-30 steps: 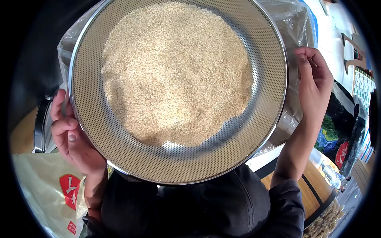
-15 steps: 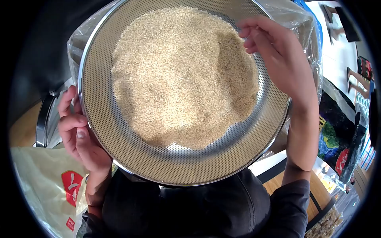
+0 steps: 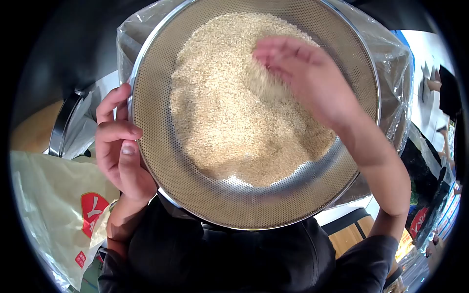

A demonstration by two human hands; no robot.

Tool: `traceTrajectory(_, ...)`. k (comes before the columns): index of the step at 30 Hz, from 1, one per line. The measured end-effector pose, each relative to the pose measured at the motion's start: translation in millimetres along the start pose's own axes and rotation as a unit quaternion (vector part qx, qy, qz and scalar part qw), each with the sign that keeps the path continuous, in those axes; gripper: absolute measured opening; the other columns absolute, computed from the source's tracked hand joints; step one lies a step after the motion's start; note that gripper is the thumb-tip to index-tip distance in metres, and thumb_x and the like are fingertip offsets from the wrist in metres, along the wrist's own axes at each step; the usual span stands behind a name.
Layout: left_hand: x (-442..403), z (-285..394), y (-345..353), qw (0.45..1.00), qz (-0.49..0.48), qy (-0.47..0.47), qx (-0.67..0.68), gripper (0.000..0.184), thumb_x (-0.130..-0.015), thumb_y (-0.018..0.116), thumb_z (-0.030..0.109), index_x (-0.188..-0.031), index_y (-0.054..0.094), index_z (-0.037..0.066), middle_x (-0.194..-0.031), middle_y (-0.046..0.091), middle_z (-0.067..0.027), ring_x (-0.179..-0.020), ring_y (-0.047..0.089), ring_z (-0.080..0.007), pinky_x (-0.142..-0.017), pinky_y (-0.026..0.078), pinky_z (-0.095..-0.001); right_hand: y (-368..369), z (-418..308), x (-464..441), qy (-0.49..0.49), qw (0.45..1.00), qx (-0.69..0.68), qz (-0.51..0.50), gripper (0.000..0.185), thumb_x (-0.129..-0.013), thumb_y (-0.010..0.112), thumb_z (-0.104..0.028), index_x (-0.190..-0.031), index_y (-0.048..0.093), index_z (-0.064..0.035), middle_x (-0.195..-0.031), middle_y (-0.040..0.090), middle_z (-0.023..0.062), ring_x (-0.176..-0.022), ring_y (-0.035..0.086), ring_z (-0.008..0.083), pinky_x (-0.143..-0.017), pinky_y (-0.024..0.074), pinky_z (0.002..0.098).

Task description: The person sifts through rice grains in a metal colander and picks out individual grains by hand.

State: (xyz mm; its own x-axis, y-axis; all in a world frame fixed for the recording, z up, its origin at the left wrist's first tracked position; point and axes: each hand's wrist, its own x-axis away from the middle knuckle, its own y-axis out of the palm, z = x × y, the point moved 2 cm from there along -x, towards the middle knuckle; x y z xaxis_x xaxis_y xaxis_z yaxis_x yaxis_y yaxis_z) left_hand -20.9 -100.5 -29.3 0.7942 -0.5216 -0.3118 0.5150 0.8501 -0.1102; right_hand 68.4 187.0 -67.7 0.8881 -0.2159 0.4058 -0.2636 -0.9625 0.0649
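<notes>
A wide round metal sieve (image 3: pixel 254 207) with a perforated wall spans the middle of the view above my lap. Pale tan grains that look like rice (image 3: pixel 220 97) lie heaped in it. My left hand (image 3: pixel 124 151) is closed on the left rim, its thumb and fingers at the edge. My right hand (image 3: pixel 298 66) reaches over the upper right of the heap, smeared by motion. Its fingers stretch left, somewhat bent and apart from the thumb, and a blurred streak of grains shows just below them.
A clear plastic bag (image 3: pixel 393 63) spreads beneath and behind the sieve. On the left are a cream bag (image 3: pixel 53 195) with red labels and a metal rim (image 3: pixel 63 124). A dark printed bag (image 3: pixel 425 190) stands at the right, near a wooden surface (image 3: pixel 347 239).
My right hand has moved left from the sieve's right side to over the grains, and grains there are now in motion. The sieve and my left hand appear farther right in view.
</notes>
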Motion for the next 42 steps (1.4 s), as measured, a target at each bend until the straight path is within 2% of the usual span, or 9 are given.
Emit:
traceTrajectory(3,1,1,0,1.000,-0.012,-0.011,-0.011,0.015,-0.101,0.049,0.018,-0.099,0.053,0.003,-0.153,0.039,-0.0263,-0.144,0.042,-0.0418,-0.121,0.030,-0.0539,24,-5,30,0.156,0.979,0.071,-0.108,0.031,-0.110,0.047,-0.018,-0.133,0.062,-0.0036,-0.123,0.068,0.0121,-0.117,0.065,0.0213,-0.104,0.0513,0.0369)
traceTrajectory(10,4,-3,-8,0.999,-0.026,0.000,-0.044,0.014,-0.101,0.048,0.016,-0.101,0.054,0.003,-0.153,0.039,-0.0256,-0.146,0.040,-0.0423,-0.122,0.029,-0.0546,49,9,75,0.161,0.897,0.203,-0.358,0.029,-0.108,0.053,-0.022,-0.130,0.064,-0.0066,-0.111,0.070,0.0095,-0.098,0.066,0.0157,-0.092,0.0548,0.0342)
traceTrajectory(13,4,-4,-9,1.000,0.001,-0.003,-0.016,0.013,-0.096,0.052,0.013,-0.098,0.059,0.002,-0.147,0.046,-0.0311,-0.144,0.041,-0.0396,-0.123,0.023,-0.0573,38,-2,56,0.113,0.918,0.208,-0.319,0.026,-0.107,0.054,-0.018,-0.127,0.066,-0.0070,-0.114,0.071,0.0089,-0.098,0.067,0.0166,-0.091,0.0556,0.0362)
traceTrajectory(17,2,-2,-10,1.000,0.001,0.004,-0.029,0.014,-0.095,0.050,0.011,-0.098,0.060,0.002,-0.146,0.047,-0.0318,-0.143,0.043,-0.0385,-0.123,0.023,-0.0569,-8,-17,12,-0.063,0.987,0.134,-0.056,0.026,-0.107,0.051,-0.016,-0.122,0.069,-0.0045,-0.117,0.072,0.0087,-0.106,0.069,0.0179,-0.097,0.0551,0.0330)
traceTrajectory(23,4,-2,-9,1.000,0.011,-0.004,-0.014,0.015,-0.096,0.050,0.013,-0.098,0.060,0.002,-0.147,0.046,-0.0312,-0.143,0.043,-0.0393,-0.122,0.025,-0.0573,-48,-39,8,-0.098,0.979,0.172,0.044,0.028,-0.107,0.049,-0.010,-0.127,0.067,-0.0019,-0.119,0.072,0.0095,-0.111,0.069,0.0182,-0.101,0.0535,0.0292)
traceTrajectory(31,3,-4,-14,0.999,-0.006,0.004,-0.046,0.015,-0.099,0.046,0.013,-0.100,0.056,0.002,-0.151,0.043,-0.0303,-0.144,0.042,-0.0422,-0.123,0.027,-0.0564,-47,-29,31,-0.236,0.878,0.416,0.016,0.019,-0.095,0.063,0.003,-0.112,0.071,0.0004,-0.100,0.070,0.0123,-0.097,0.071,0.0273,-0.089,0.0564,0.0360)
traceTrajectory(33,3,-5,-13,0.998,-0.021,0.006,-0.064,0.016,-0.101,0.045,0.015,-0.101,0.054,0.002,-0.155,0.039,-0.0285,-0.145,0.041,-0.0430,-0.123,0.029,-0.0548,-38,-28,37,-0.283,0.778,0.560,-0.016,0.023,-0.091,0.065,0.004,-0.112,0.072,-0.0001,-0.101,0.069,0.0142,-0.098,0.070,0.0330,-0.086,0.0567,0.0386)
traceTrajectory(39,2,-3,-8,0.999,0.016,0.006,-0.033,0.015,-0.096,0.047,0.012,-0.098,0.058,0.002,-0.146,0.047,-0.0320,-0.143,0.043,-0.0423,-0.124,0.025,-0.0567,-34,-34,76,-0.074,0.822,0.535,-0.184,0.024,-0.090,0.063,0.001,-0.112,0.071,-0.0016,-0.109,0.068,0.0141,-0.100,0.070,0.0334,-0.086,0.0550,0.0425)
traceTrajectory(42,3,-2,-7,0.999,0.016,-0.007,-0.034,0.016,-0.097,0.047,0.013,-0.098,0.058,0.002,-0.147,0.047,-0.0308,-0.143,0.044,-0.0422,-0.123,0.028,-0.0559,-43,-34,79,-0.092,0.837,0.516,-0.157,0.026,-0.088,0.064,0.002,-0.112,0.073,-0.0012,-0.105,0.069,0.0142,-0.096,0.070,0.0334,-0.086,0.0550,0.0422)
